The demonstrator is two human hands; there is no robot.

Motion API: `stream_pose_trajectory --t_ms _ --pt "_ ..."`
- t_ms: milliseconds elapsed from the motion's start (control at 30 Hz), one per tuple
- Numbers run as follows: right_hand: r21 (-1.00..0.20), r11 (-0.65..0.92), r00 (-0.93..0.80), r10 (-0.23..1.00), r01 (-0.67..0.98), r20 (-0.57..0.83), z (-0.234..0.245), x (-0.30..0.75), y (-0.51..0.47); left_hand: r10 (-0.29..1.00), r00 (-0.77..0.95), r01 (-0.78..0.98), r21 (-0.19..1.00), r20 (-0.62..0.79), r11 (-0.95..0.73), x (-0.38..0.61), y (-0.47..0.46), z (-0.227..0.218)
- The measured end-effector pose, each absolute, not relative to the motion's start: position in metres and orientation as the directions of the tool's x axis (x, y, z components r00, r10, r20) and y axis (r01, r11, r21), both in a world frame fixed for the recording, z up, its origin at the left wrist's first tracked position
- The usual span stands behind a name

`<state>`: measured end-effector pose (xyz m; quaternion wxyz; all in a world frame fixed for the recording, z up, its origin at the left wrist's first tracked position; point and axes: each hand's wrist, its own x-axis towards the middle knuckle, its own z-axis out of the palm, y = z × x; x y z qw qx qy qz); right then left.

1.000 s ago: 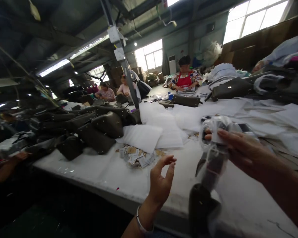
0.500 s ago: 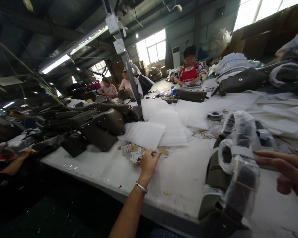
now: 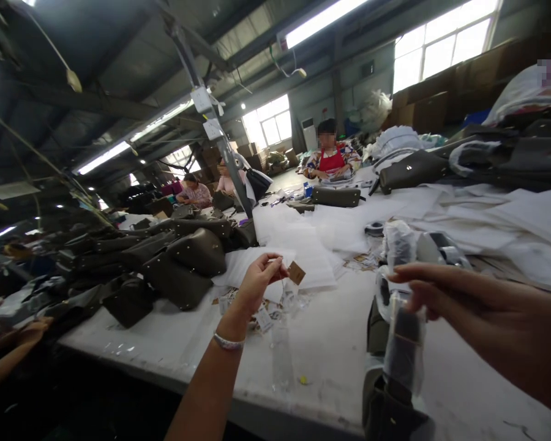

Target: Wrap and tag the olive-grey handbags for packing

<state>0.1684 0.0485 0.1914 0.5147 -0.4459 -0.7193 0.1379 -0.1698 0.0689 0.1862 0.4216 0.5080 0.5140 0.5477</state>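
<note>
My left hand [image 3: 261,278] pinches a small brown hang tag [image 3: 296,273] by its string, above a heap of white and brown tags [image 3: 262,318] and clear plastic on the table. Over the dark olive bag [image 3: 377,334] at the right is my right hand [image 3: 468,306], its fingers stretched out and apart. Clear plastic wraps the bag's strap [image 3: 403,337]. The right fingertips overlap the wrapped strap in view; whether they touch it I cannot tell.
Dark bags [image 3: 183,263] are piled at the left. White foam sheets [image 3: 298,233] cover the table's middle, with more tags [image 3: 362,262] beside them. A post [image 3: 232,165] rises behind. Another person's hand [image 3: 34,331] shows at far left; a person in a red apron [image 3: 331,160] sits across.
My left hand has lifted from the tag heap with a brown tag. My right hand has moved left over the bag, and the view has turned to the right.
</note>
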Motion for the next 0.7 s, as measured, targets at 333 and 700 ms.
stream_pose_trajectory --t_ms 333,700 --pt "-0.728 0.667 -0.473 0.699 0.160 0.536 0.210 0.094 0.070 0.939 0.210 -0.069 0.962 0.271 -0.262 -0.103 0.042 0.275" --pt "-0.886 0.460 -0.355 0.819 -0.063 0.450 0.218 0.119 0.055 0.895 0.317 -0.130 0.949 0.314 -0.287 -0.088 0.021 0.297"
